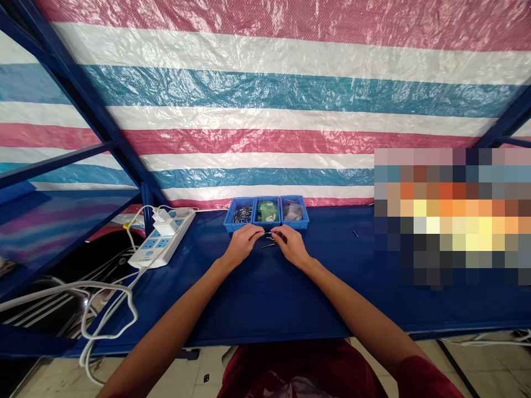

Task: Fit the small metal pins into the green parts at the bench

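My left hand (244, 243) and my right hand (292, 247) meet above the blue table, both closed in a pinch. Between their fingertips runs a thin, light-coloured rod (267, 232), too small to name more exactly. A darker part shows by my right fingers, partly hidden. Several slender metal pieces (269, 245) lie on the table just under the hands. Right behind stand three joined blue bins: the left bin (239, 225) holds dark metal pins, the middle bin (267, 223) green and pale small parts, the right bin (294, 225) greyish, translucent-looking pieces.
On the left a white power strip (164, 243) carries a plugged-in adapter (165, 222), with loose white cables (133, 309) trailing off the edge. One small dark piece (355, 233) lies on the table (332, 287) to the right. Striped sheeting (290, 121) closes the back; the far right is pixelated.
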`<action>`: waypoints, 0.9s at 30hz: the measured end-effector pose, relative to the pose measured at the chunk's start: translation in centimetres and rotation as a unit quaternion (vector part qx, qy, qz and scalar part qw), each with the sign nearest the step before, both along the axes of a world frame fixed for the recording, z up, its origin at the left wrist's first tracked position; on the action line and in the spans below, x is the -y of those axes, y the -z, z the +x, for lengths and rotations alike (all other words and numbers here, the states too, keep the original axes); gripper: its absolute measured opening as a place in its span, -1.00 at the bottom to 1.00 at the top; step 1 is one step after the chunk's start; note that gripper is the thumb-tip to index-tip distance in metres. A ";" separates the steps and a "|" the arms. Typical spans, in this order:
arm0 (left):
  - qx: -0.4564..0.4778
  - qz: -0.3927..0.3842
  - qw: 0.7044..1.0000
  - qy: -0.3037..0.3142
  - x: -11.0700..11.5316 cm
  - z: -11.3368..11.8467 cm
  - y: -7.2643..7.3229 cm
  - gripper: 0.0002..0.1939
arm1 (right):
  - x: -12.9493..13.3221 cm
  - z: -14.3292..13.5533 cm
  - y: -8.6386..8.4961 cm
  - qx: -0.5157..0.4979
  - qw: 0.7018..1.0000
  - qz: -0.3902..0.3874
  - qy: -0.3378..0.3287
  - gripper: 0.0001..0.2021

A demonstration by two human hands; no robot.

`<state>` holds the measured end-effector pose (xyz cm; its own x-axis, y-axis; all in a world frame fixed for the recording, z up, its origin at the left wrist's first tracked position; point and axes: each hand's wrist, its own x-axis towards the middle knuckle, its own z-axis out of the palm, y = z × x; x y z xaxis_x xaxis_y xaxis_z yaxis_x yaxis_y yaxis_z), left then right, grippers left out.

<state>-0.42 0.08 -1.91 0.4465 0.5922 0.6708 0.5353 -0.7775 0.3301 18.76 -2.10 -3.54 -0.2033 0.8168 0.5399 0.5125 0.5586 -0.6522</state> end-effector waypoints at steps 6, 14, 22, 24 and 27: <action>0.043 -0.017 0.999 -0.011 0.5 0.3 -0.3 -0.74 | 0.0 0.2 -0.1 -0.020 1.000 0.001 0.008 -0.77; 0.060 -0.027 0.998 -0.009 0.8 0.5 -0.5 -0.79 | 0.3 0.2 -0.7 -0.046 0.999 0.012 0.016 -0.75; 0.034 -0.033 0.999 -0.025 0.7 0.5 -0.6 -0.73 | 0.4 0.1 -0.7 -0.065 0.997 -0.009 0.027 -0.74; 0.030 -0.038 0.998 -0.034 0.8 0.6 -0.6 -0.71 | 0.4 0.1 -0.6 -0.074 0.997 -0.012 0.023 -0.74; 0.027 -0.041 0.998 -0.042 0.8 0.6 -0.6 -0.71 | 0.4 0.1 -0.5 -0.076 0.997 -0.006 0.010 -0.76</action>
